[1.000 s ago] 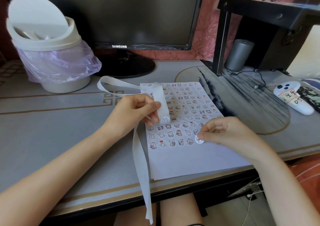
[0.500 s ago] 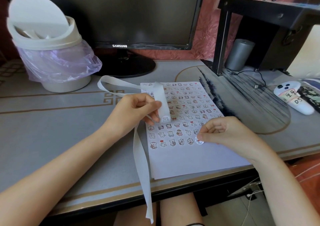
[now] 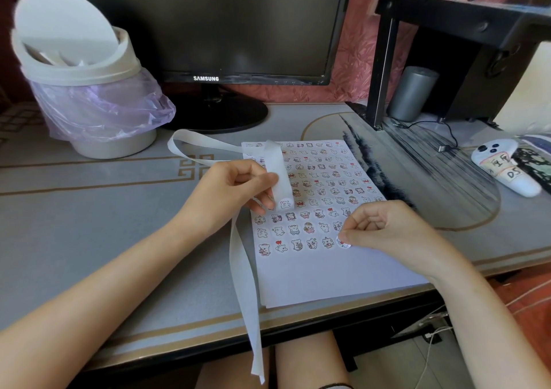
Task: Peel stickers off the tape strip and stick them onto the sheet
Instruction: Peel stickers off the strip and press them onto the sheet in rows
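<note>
hardly anything has changed from a moment ago: the left hand (image 3: 229,191) keeps pinching the long white paper tape strip (image 3: 280,174) above the white sheet (image 3: 313,275) on the grey worktop (image 3: 89,239). the right hand (image 3: 384,230), fingers curled, still pinches down a small round sticker (image 3: 345,244) at the bottom row's end. its fingertips half hide that sticker, and the strip's tail hangs past the worktop edge.

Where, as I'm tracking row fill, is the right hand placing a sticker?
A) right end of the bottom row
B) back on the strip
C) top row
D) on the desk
A: the right hand holds a sticker at the right end of the sheet's lowest row.
</note>
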Tool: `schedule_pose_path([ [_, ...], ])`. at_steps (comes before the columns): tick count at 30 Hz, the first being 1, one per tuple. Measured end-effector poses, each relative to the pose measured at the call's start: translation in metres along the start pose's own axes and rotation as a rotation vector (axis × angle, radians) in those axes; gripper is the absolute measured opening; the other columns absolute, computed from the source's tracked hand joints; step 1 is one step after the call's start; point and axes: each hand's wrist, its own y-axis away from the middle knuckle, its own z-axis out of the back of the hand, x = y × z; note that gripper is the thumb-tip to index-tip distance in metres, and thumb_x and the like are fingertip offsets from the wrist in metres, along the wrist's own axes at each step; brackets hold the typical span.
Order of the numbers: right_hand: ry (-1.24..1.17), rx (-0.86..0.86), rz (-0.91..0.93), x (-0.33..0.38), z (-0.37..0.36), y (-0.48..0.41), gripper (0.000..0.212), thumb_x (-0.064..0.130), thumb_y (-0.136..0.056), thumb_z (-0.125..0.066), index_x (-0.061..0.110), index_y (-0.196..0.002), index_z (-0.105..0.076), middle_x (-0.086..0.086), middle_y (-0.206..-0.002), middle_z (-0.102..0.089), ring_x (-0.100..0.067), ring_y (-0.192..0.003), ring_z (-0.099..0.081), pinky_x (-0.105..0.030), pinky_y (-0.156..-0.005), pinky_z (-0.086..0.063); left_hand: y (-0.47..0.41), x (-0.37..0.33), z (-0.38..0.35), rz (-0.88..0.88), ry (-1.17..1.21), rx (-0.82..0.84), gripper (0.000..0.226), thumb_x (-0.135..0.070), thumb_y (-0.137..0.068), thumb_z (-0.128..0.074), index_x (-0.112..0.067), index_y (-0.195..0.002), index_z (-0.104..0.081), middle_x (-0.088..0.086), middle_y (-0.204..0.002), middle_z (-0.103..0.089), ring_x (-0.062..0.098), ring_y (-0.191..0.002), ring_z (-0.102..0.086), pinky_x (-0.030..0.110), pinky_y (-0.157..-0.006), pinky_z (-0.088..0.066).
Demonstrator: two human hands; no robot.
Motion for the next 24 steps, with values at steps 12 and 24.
schedule_pose_path([
  [12,0.013,-0.059,0.097,-0.01,-0.003,0.001,0.013,0.013,-0.069,-0.082,0.018,-0.065,-0.07,0.009,-0.056,-0.056,-0.004,-0.052,-0.042,-0.013,-0.052,-0.037,0.001,-0.001,0.0,0.005,-0.008,0.0,0.019,-0.014,-0.09,-0.06,-0.003,-0.075,-0.066,0.003,-0.066,-0.069,0.014,-0.061,-0.066,0.023,-0.059,-0.053],
  [24,-0.045,-0.082,0.109,-0.02,-0.002,-0.003,0.017,0.009,-0.076,-0.076,0.018,-0.078,-0.062,0.004,-0.066,-0.056,-0.016,-0.063,-0.046,-0.025,-0.063,-0.04,0.002,-0.003,-0.001,0.011,-0.008,-0.001,0.019,-0.013,-0.09,-0.06,-0.005,-0.074,-0.065,0.0,-0.062,-0.069,0.012,-0.058,-0.066,0.021,-0.057,-0.053],
])
